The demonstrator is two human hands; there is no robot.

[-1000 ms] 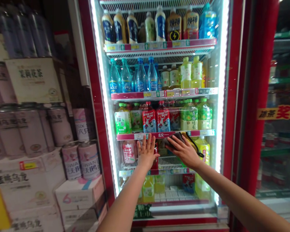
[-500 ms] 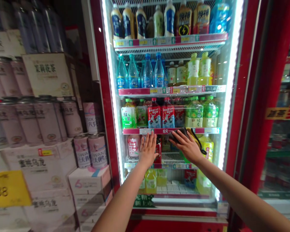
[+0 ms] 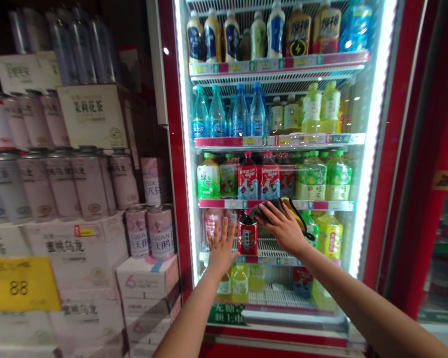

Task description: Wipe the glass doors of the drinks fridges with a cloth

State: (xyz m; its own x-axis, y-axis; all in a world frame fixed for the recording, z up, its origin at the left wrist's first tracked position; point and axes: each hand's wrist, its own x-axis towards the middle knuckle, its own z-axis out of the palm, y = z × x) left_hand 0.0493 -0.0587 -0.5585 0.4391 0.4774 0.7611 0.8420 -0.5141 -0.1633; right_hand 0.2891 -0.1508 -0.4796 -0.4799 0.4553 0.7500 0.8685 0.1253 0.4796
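So, what changed?

Left hand has dropped below the price strip. Fingers spread wide, nothing held, tips just beside a pink-labelled bottle.

Right one?

Right hand sits higher, fingers curved in a narrow shape over a dark soft pouch, with a yellow strap running past it. Can't tell whether it's clamped or only resting under the fingers.

Anything uncovered?

Yes, a red-labelled bottle now stands clear between the hands on the wire shelf. Neither hand seems to touch it, though the right fingers are close. So the pouch is up at the strip and the bottle is down on the shelf.

Further out?

Green tea bottles line the shelf above, with blue-capped water bottles higher up, all inside the red cooler frame. Off to the left are stacked pink Swan cans and a yellow 88 sign.
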